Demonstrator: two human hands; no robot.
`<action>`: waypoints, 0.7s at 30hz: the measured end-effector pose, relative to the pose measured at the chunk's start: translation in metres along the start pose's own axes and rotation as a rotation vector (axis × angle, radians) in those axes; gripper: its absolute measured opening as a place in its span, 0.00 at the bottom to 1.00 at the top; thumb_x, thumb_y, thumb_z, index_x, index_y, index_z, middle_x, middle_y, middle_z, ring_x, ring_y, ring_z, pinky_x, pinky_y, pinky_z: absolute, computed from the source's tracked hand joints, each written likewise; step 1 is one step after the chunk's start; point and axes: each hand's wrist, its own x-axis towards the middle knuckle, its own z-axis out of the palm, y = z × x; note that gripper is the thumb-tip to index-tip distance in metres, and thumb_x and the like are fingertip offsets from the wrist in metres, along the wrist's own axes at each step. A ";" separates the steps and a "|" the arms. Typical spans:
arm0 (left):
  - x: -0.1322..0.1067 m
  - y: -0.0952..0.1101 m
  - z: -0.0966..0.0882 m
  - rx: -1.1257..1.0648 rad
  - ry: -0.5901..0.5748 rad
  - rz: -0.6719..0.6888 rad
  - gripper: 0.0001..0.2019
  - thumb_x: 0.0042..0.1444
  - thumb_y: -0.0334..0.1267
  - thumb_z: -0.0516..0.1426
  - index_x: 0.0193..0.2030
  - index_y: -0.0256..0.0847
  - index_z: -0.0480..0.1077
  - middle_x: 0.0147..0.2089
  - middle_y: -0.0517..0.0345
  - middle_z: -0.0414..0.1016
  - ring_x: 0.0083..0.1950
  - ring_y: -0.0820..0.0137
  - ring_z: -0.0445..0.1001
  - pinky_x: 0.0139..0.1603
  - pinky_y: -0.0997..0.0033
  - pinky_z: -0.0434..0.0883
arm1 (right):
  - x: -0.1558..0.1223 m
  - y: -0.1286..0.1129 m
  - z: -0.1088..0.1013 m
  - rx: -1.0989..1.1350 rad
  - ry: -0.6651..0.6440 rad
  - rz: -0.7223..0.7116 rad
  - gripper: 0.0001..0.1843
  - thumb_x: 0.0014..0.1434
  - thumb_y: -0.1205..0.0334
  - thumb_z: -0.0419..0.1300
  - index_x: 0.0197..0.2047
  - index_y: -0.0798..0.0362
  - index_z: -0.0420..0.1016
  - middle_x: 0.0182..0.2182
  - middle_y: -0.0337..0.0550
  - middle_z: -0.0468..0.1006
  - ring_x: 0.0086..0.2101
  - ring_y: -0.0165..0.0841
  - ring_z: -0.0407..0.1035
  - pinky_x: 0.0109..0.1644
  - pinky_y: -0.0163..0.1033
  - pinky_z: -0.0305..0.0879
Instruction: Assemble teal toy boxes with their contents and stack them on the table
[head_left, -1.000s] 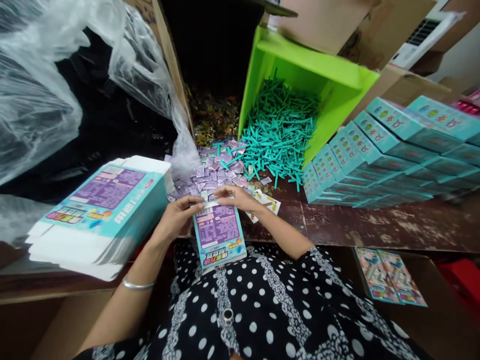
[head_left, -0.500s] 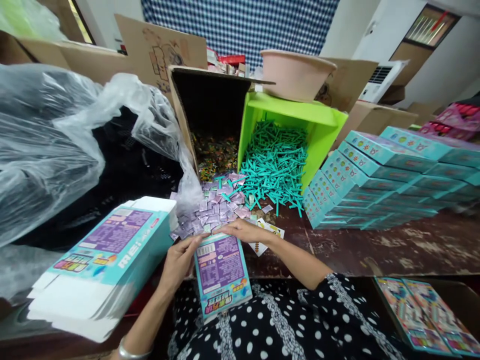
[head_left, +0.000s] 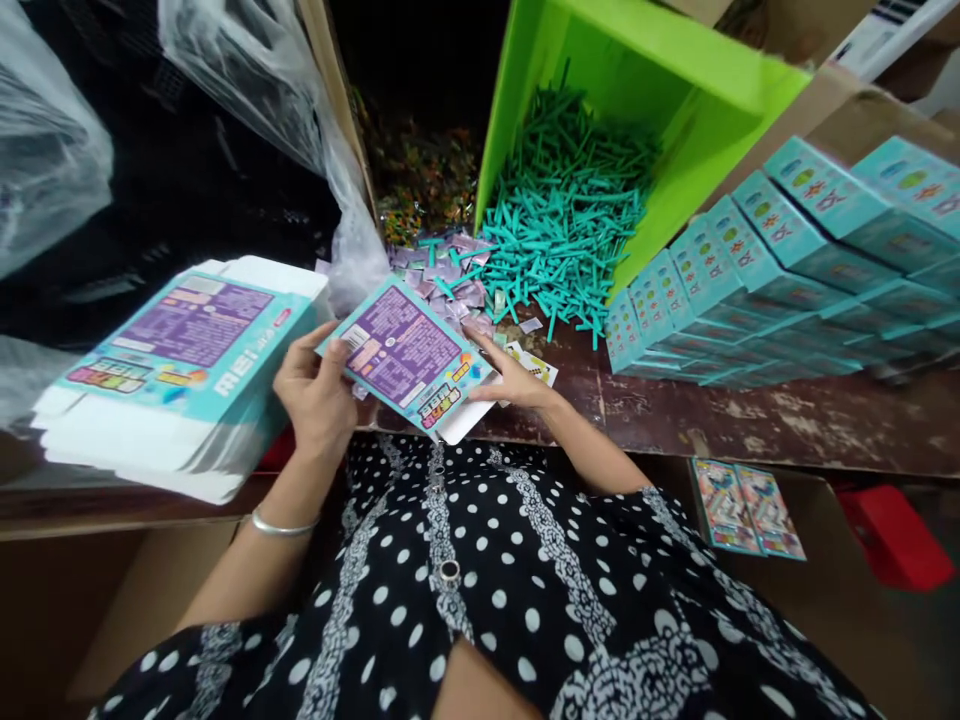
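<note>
A teal and purple printed cardboard box (head_left: pixel 409 350) is tilted between my two hands, its barcode end to the left. My left hand (head_left: pixel 319 390) grips that end, thumb on the printed face and fingers bent behind. My right hand (head_left: pixel 517 378) holds the other end, thumb by a white flap (head_left: pixel 461 422) that sticks out there. Small purple packets (head_left: pixel 450 270) lie just beyond the box. White printed cards (head_left: pixel 536 362) are partly hidden behind my right hand. To the left, a stack of flattened boxes (head_left: pixel 187 330) of the same print stands with white flaps showing.
A bright green bin (head_left: pixel 697 60) on its side spills teal sticks (head_left: pixel 562 230) onto the dark table. Left of it, a carton holds small multicoloured packets (head_left: pixel 427 170). Teal boxes (head_left: pixel 810 250) are piled at right. Two printed packs (head_left: pixel 750 510) lie below the table edge.
The box has turned from upright to slanted, and a white flap now shows at its lower right end. My right hand has moved from its top edge to that end. The view has tilted downward.
</note>
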 end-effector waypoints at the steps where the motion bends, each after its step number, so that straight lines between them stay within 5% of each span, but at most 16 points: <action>1: 0.001 -0.003 0.003 -0.046 0.021 -0.025 0.26 0.64 0.59 0.70 0.59 0.44 0.80 0.53 0.51 0.86 0.53 0.59 0.85 0.57 0.59 0.84 | -0.006 0.002 -0.006 0.036 0.037 0.007 0.69 0.44 0.40 0.87 0.84 0.45 0.65 0.82 0.54 0.67 0.76 0.54 0.67 0.81 0.58 0.65; 5: -0.013 -0.008 0.001 -0.035 -0.127 -0.131 0.36 0.52 0.62 0.76 0.59 0.41 0.78 0.52 0.46 0.85 0.52 0.53 0.85 0.55 0.53 0.85 | -0.029 0.012 -0.026 0.257 0.332 0.052 0.49 0.48 0.42 0.82 0.71 0.43 0.77 0.67 0.46 0.83 0.60 0.49 0.80 0.63 0.53 0.80; 7: -0.021 -0.001 -0.010 0.193 -0.264 0.044 0.45 0.45 0.61 0.81 0.66 0.42 0.78 0.65 0.37 0.83 0.67 0.43 0.81 0.70 0.42 0.79 | -0.038 0.017 -0.021 0.270 0.460 0.056 0.37 0.50 0.43 0.80 0.61 0.44 0.82 0.57 0.43 0.87 0.53 0.45 0.81 0.58 0.50 0.80; 9: -0.023 0.012 -0.021 0.495 -0.432 0.348 0.52 0.46 0.65 0.80 0.73 0.41 0.75 0.77 0.31 0.75 0.82 0.35 0.68 0.85 0.35 0.62 | -0.044 0.023 -0.003 0.202 0.455 0.055 0.28 0.52 0.45 0.80 0.53 0.46 0.84 0.53 0.42 0.87 0.53 0.43 0.80 0.59 0.48 0.78; 11: -0.019 0.024 -0.029 0.680 -0.678 0.449 0.49 0.55 0.73 0.72 0.74 0.41 0.77 0.75 0.33 0.79 0.79 0.35 0.72 0.85 0.35 0.60 | -0.043 0.027 0.022 0.141 0.332 0.066 0.24 0.56 0.43 0.79 0.49 0.47 0.83 0.52 0.44 0.87 0.53 0.41 0.79 0.60 0.47 0.76; 13: -0.012 0.033 -0.033 0.775 -0.917 0.315 0.43 0.61 0.78 0.63 0.67 0.42 0.81 0.63 0.39 0.87 0.65 0.41 0.84 0.75 0.43 0.73 | -0.039 0.029 0.041 0.135 0.167 0.085 0.27 0.60 0.36 0.75 0.49 0.49 0.82 0.48 0.45 0.86 0.48 0.39 0.78 0.55 0.45 0.76; 15: -0.007 0.037 -0.035 0.852 -1.014 0.131 0.41 0.61 0.79 0.58 0.59 0.43 0.83 0.55 0.43 0.90 0.54 0.45 0.87 0.62 0.52 0.78 | -0.036 0.028 0.042 0.130 0.050 0.097 0.30 0.63 0.30 0.71 0.49 0.50 0.79 0.45 0.44 0.84 0.43 0.38 0.77 0.50 0.44 0.75; 17: -0.003 0.038 -0.040 0.933 -0.995 -0.002 0.39 0.58 0.78 0.56 0.52 0.43 0.82 0.50 0.45 0.90 0.48 0.47 0.86 0.55 0.55 0.78 | -0.037 0.024 0.025 -0.006 0.064 0.098 0.29 0.64 0.32 0.71 0.50 0.49 0.76 0.44 0.44 0.83 0.44 0.38 0.77 0.50 0.44 0.75; 21: 0.000 0.034 -0.055 1.022 -0.923 -0.215 0.39 0.50 0.78 0.55 0.45 0.43 0.81 0.41 0.50 0.88 0.42 0.50 0.84 0.45 0.60 0.75 | -0.052 0.014 -0.033 -0.640 0.226 0.174 0.22 0.62 0.51 0.77 0.53 0.48 0.77 0.55 0.48 0.85 0.56 0.46 0.76 0.62 0.51 0.72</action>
